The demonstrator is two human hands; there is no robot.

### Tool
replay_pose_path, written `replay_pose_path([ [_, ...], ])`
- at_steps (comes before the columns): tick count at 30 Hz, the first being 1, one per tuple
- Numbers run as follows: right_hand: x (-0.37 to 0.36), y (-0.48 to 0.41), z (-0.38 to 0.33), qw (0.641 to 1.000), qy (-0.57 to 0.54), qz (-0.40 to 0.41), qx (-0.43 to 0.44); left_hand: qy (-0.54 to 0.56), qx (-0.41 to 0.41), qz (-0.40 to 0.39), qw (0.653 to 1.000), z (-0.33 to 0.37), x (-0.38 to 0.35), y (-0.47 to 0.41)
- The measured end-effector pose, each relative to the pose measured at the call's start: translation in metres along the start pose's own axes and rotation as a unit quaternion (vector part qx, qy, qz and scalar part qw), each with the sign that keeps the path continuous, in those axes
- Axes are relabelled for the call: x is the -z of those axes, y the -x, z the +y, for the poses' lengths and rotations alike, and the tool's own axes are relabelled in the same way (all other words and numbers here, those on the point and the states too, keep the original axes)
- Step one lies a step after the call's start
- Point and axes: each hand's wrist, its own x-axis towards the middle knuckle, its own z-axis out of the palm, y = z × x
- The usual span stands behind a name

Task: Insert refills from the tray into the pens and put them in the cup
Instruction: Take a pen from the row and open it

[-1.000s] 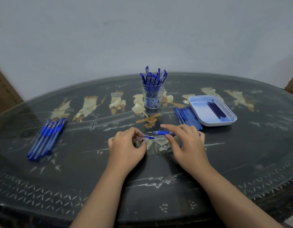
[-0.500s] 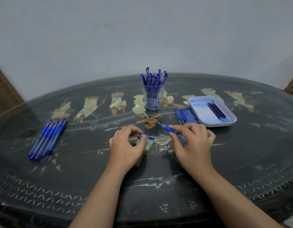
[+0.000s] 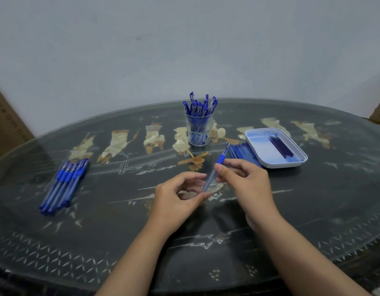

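Pinching a slim clear-barrelled pen with a blue rubber grip (image 3: 220,160) between thumb and fingertips of the right hand (image 3: 246,182), just below the grip. Held off the tabletop, tilted, metal tip up and away, back end down toward the left hand (image 3: 176,201). Left fingers curled, forefinger and thumb either side of that back end; cannot tell whether touching it or gripping anything. Behind the hands, at the table's middle: a clear tumbler-shaped cup (image 3: 198,133) packed with upright blue-capped pens. Right of the cup, a shallow white rectangular plastic tray (image 3: 276,166) with a small bunch of dark blue refills (image 3: 281,146) lying along its far right side. Just beside the tray's left edge, a flat row of blue pen barrels (image 3: 240,150), partly hidden by the right fingers. Well off to the left, a second row of blue-gripped pens (image 3: 65,184) lying side by side. Under everything, a dark oval glass-topped table with pale inlaid figures (image 3: 120,221).
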Motion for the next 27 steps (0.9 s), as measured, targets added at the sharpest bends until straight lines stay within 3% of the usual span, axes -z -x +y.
replay_pose_path([
  [16,0.011,-0.010,-0.010,0.976,-0.207,0.004,-0.067,-0.061,-0.037,0.011,0.997,-0.005,0.001,-0.003],
  [23,0.015,-0.012,-0.015,0.981,-0.194,0.015,0.010,-0.072,-0.048,0.014,0.996,-0.008,0.002,-0.002],
  [27,0.012,-0.010,-0.017,0.978,-0.193,0.067,0.050,-0.084,-0.063,0.009,0.994,-0.007,0.002,-0.001],
])
